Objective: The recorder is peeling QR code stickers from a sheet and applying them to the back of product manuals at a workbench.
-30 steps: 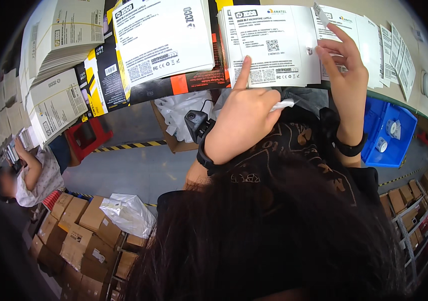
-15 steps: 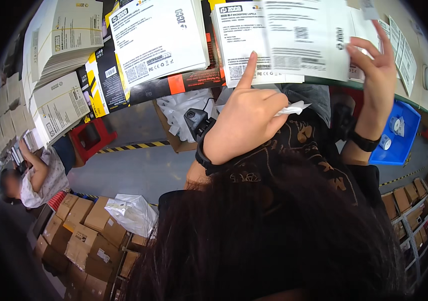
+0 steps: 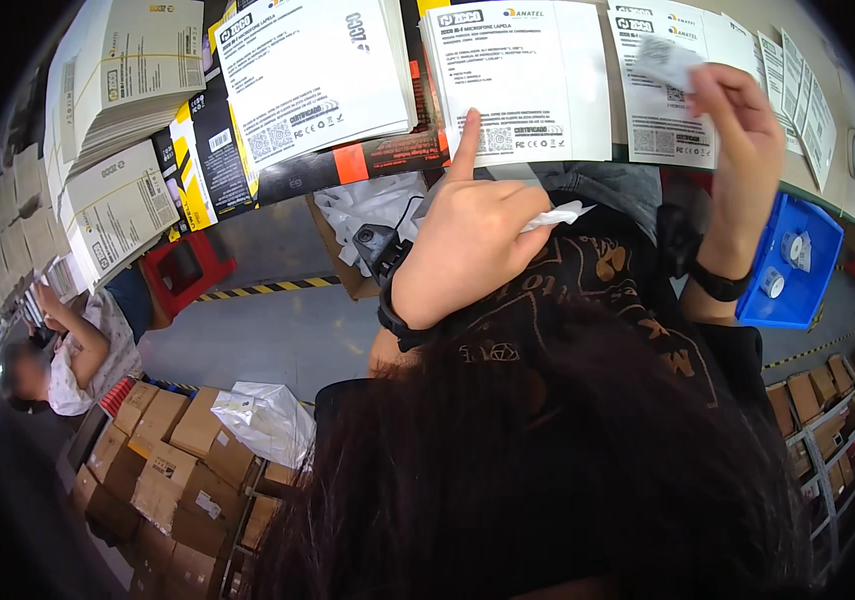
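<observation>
My left hand [image 3: 482, 240] rests its outstretched index finger on the lower part of a printed white sheet [image 3: 577, 90]. Its other fingers curl round a crumpled white scrap [image 3: 559, 216] that sticks out beside the thumb. My right hand [image 3: 747, 130] pinches a small whitish label [image 3: 665, 62] between thumb and fingers. The label hangs tilted over another printed sheet [image 3: 652, 145] at the right; whether it touches that sheet, I cannot tell. Left of the middle sheet lies a thick stack of similar sheets [image 3: 317, 80].
Banded stacks of folded leaflets [image 3: 152, 50] fill the far left. Several label strips [image 3: 812, 130] lie at the right. Below the table edge are a blue bin [image 3: 797, 265], a red stool [image 3: 182, 270] and a box of white scraps [image 3: 357, 215]. Another person [image 3: 87, 345] works at the left.
The sheet that overlapped the middle one has moved right and lies with the right-hand sheets. My right hand has brought the label down and left. My left hand has shifted slightly left.
</observation>
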